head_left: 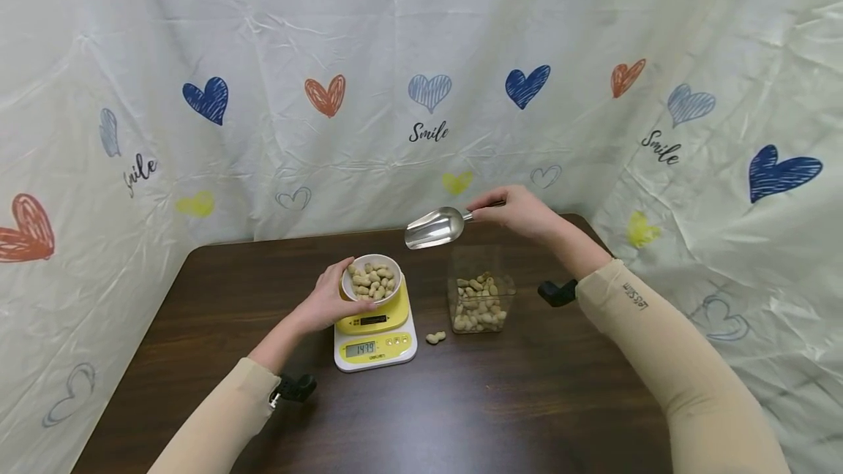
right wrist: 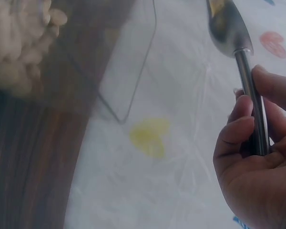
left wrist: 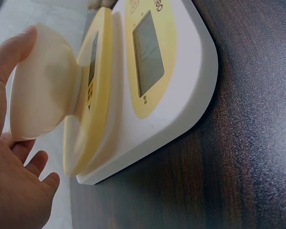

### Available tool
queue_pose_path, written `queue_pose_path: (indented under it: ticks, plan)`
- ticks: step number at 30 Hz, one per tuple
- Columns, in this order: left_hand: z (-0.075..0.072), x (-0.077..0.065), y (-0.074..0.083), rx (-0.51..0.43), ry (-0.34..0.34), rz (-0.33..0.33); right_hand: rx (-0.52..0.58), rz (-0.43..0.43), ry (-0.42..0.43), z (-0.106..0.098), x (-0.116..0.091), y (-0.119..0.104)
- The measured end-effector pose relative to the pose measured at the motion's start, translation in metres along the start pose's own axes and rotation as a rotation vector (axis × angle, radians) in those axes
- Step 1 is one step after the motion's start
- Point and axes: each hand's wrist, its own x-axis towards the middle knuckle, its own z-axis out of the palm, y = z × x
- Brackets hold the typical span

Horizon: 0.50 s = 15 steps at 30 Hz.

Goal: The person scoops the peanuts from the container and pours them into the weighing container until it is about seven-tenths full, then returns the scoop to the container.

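Note:
My left hand (head_left: pixel 327 297) holds a small white bowl (left wrist: pixel 43 86) by its sides, thumb and fingers spread round the wall. Peanuts in their shells (head_left: pixel 372 280) fill the bowl. Beneath it is a yellow and white kitchen scale (head_left: pixel 398 324), its display lit and seeming to read 147.9. Up to the right, my right hand (head_left: pixel 516 212) grips the handle of a metal scoop (head_left: pixel 436 228). The scoop is raised over the table's back part, its mouth pointing left toward the bowl, and no peanuts show in it.
A clear plastic container (head_left: pixel 470 260) partly filled with peanuts stands right of the scale. One loose peanut (head_left: pixel 435 338) lies between them on the dark wooden table (head_left: pixel 527 386). A white curtain (head_left: pixel 369 42) printed with hearts hangs behind and along both sides.

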Motion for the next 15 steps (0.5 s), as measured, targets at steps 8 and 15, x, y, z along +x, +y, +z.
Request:
queue_pose_path:
  ticks: [8, 15]
  plan:
    - [0.001, 0.0, -0.003, -0.013, 0.002, 0.002, -0.066, -0.004, 0.06, -0.032, -0.025, 0.007]
    - [0.001, 0.0, -0.001, -0.016, -0.001, 0.003, -0.201, -0.03, 0.105, -0.055, -0.046, 0.018]
